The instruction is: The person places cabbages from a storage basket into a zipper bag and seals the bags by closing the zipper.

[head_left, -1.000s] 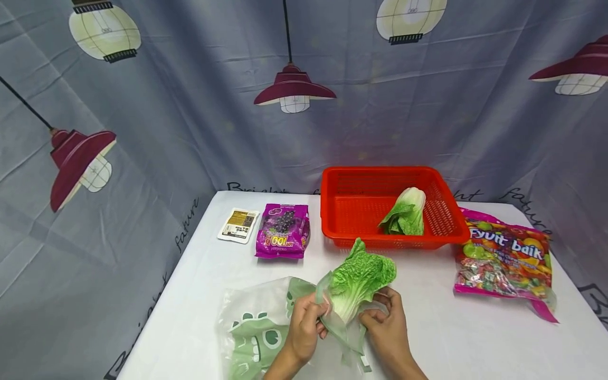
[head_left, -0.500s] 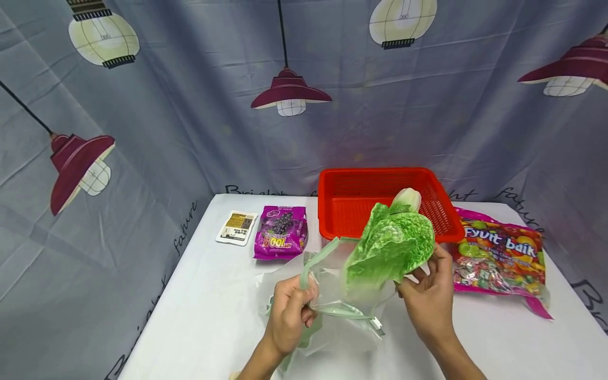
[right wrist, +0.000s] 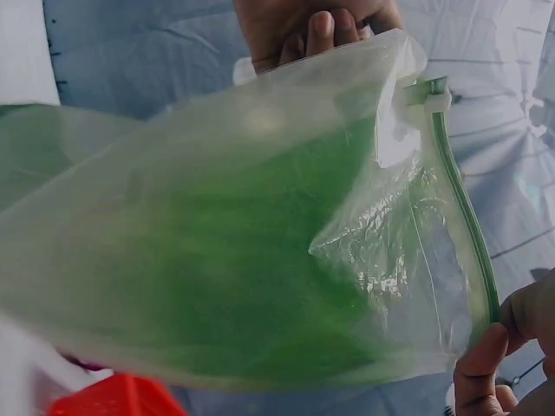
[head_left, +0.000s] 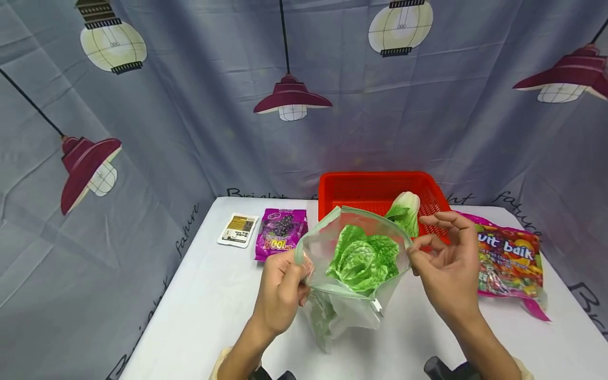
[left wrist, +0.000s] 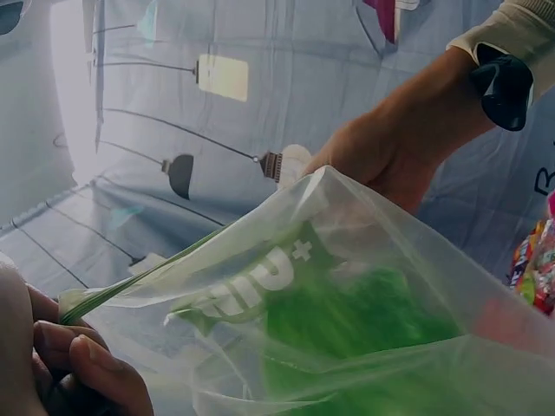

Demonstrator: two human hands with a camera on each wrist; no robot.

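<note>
My left hand (head_left: 280, 295) grips the left rim of a clear zip bag (head_left: 353, 316) with green print. At the opposite side, my right hand (head_left: 448, 264) pinches the rim between thumb and forefinger, its other fingers raised. The mouth of the bag gapes between them, lifted above the table. Inside sits a leafy green napa cabbage (head_left: 363, 258), leaves upward; its base is hidden. In the right wrist view, the bag (right wrist: 260, 251) shows the cabbage as a green blur, with a white slider (right wrist: 438, 102) at one end of the zip.
A red plastic basket (head_left: 332, 182) behind the bag holds another cabbage (head_left: 406, 208). To its right lies a large candy bag (head_left: 510, 258). A purple grape-printed pack (head_left: 280, 232) and a small white packet (head_left: 238, 230) lie on the white table (head_left: 190, 316), left of the basket.
The cabbage has gone from sticking out of the bag's mouth to sitting inside. My right hand has moved from the cabbage to the rim. The bag has been raised off the table.
</note>
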